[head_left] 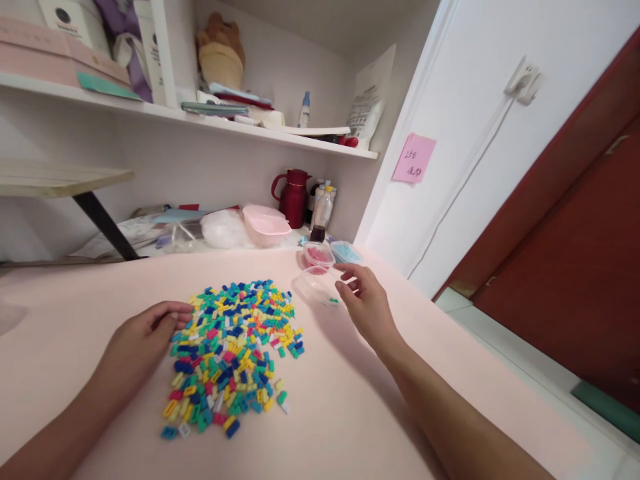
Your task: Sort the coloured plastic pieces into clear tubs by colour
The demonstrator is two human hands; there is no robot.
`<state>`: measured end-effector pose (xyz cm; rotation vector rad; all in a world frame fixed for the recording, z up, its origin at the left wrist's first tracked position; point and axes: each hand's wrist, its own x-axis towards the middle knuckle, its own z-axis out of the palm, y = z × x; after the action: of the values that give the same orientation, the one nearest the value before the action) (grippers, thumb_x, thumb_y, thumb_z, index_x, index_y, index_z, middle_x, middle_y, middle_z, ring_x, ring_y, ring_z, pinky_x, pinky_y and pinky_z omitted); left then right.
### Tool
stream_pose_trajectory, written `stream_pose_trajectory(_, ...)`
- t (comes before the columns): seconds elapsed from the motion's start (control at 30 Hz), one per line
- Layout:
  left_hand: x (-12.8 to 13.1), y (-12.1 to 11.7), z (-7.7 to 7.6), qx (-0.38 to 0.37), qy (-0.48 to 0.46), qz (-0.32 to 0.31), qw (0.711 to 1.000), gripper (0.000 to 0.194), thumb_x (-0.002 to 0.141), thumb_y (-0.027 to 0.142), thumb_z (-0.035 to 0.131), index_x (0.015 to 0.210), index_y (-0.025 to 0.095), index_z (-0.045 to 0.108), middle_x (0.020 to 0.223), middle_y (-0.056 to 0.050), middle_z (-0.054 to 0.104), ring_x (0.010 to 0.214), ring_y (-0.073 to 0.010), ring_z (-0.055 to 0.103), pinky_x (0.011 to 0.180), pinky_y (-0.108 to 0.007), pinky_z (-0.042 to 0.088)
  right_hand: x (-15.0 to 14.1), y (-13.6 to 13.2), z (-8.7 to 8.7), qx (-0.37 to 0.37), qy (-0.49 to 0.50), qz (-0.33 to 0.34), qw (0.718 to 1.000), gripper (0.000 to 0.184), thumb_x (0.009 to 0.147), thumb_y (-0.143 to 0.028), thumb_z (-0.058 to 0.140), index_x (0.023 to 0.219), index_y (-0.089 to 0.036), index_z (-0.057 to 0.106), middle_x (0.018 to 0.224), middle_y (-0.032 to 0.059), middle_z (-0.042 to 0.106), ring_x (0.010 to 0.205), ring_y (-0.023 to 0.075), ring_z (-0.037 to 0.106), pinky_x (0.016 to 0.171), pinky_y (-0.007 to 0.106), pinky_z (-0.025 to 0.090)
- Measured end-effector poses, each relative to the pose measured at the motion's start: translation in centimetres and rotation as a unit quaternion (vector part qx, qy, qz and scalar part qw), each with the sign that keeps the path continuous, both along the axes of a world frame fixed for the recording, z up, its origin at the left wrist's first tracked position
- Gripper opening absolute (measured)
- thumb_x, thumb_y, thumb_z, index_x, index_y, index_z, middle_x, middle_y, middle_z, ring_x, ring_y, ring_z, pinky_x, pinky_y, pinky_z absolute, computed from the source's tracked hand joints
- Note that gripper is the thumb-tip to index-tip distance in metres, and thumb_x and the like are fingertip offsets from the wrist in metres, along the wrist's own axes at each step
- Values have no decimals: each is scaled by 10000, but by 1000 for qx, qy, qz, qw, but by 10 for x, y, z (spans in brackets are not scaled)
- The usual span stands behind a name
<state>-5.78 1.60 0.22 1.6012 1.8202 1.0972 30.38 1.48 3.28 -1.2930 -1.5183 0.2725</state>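
Observation:
A wide pile of small plastic toy bricks [235, 333] in blue, green, yellow, red and white lies spread over the pink tabletop. At the pile's left edge rests my left hand [155, 330], fingers stretched out and touching the nearest bricks; I see nothing held in it. My right hand [366, 303] hovers just right of a clear plastic container [313, 287], thumb and fingers apart and nothing between them. Green bricks [333, 301] sit inside that container. Behind it stand a tub of red pieces [319, 254] and a tub of light blue pieces [346, 252].
Along the back are a pink plastic basin [267, 225], a dark red jug [294, 198] and a bottle with dark liquid [321, 215]. A loaded shelf [280, 131] hangs above. A small raised board [60, 179] juts in at left. The wall with a pink note [414, 158] bounds the right.

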Motion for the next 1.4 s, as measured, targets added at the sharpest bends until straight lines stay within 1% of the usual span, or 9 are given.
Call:
stream_pose_trajectory(0.17, 4, -1, 5, -3, -1, 2, 1000, 328, 773, 425, 516, 954, 213, 691, 923, -41, 785, 921, -250, 717, 849, -335, 539, -14, -10, 0, -13, -13, 97, 995, 204, 891, -287, 543, 1011, -237, 700, 904, 28, 610, 646, 133, 537, 630, 285, 463)
stream_pose_trajectory(0.33, 6, -1, 8, -14, -10, 0, 1000, 377, 739, 469, 491, 953, 216, 673, 944, -56, 774, 938, -248, 712, 878, -355, 531, -28, -21, 2, -96, -113, 213, 966, 192, 873, -160, 575, 938, -232, 741, 865, 22, 640, 697, 126, 568, 691, 264, 466)
stream_pose_trajectory(0.43, 5, 0, 6, -24, -14, -2, 1000, 395, 731, 484, 488, 970, 222, 663, 974, -59, 767, 959, -250, 704, 901, -365, 516, -32, -24, 1, -149, -154, 249, 944, 211, 818, -92, 638, 937, -225, 751, 958, 44, 660, 862, 156, 613, 825, 290, 479)
stream_pose_trajectory(0.53, 3, 1, 4, -29, -13, 0, 1000, 395, 730, 482, 492, 986, 231, 657, 995, -56, 763, 978, -252, 695, 910, -370, 506, -31, -24, -1, -174, -182, 276, 927, 271, 753, -70, 708, 971, -227, 748, 1056, 64, 648, 1032, 206, 598, 935, 338, 462)
stream_pose_trajectory(0.7, 3, 0, 4, -24, -11, -3, 1000, 385, 747, 472, 492, 982, 220, 662, 986, -61, 760, 973, -249, 692, 914, -366, 500, -30, -24, -4, -199, -182, 303, 914, 354, 710, -39, 715, 1006, -230, 746, 1112, 76, 596, 965, 191, 615, 792, 284, 508)
stream_pose_trajectory(0.83, 3, 1, 2, -21, -14, -2, 1000, 365, 763, 453, 495, 983, 218, 668, 989, -61, 764, 977, -247, 694, 909, -363, 505, -31, -25, -4, -194, -191, 303, 913, 383, 692, -4, 693, 1004, -221, 739, 1088, 72, 579, 938, 182, 616, 807, 289, 507)
stream_pose_trajectory(1.1, 4, 1, 2, -3, 0, 2, 1000, 359, 749, 437, 510, 957, 209, 693, 928, -60, 780, 916, -243, 715, 860, -355, 540, -31, -25, -5, -195, -189, 310, 911, 297, 692, -5, 682, 909, -204, 724, 1099, 74, 561, 933, 181, 612, 783, 282, 519)
stream_pose_trajectory(1.27, 3, 1, 0, 14, -4, 11, 1000, 332, 750, 438, 512, 923, 232, 707, 895, -46, 778, 886, -240, 724, 814, -339, 561, -31, -25, -4, -191, -191, 314, 910, 336, 684, 7, 690, 915, -230, 743, 1099, 61, 567, 943, 171, 601, 784, 271, 520)
stream_pose_trajectory(1.4, 3, 1, -1, 16, -11, 12, 1000, 317, 762, 428, 502, 906, 233, 706, 879, -38, 771, 877, -230, 720, 821, -331, 562, -30, -24, -8, -172, -193, 318, 912, 370, 681, 8, 700, 935, -253, 770, 1092, 65, 576, 956, 177, 597, 776, 265, 517)
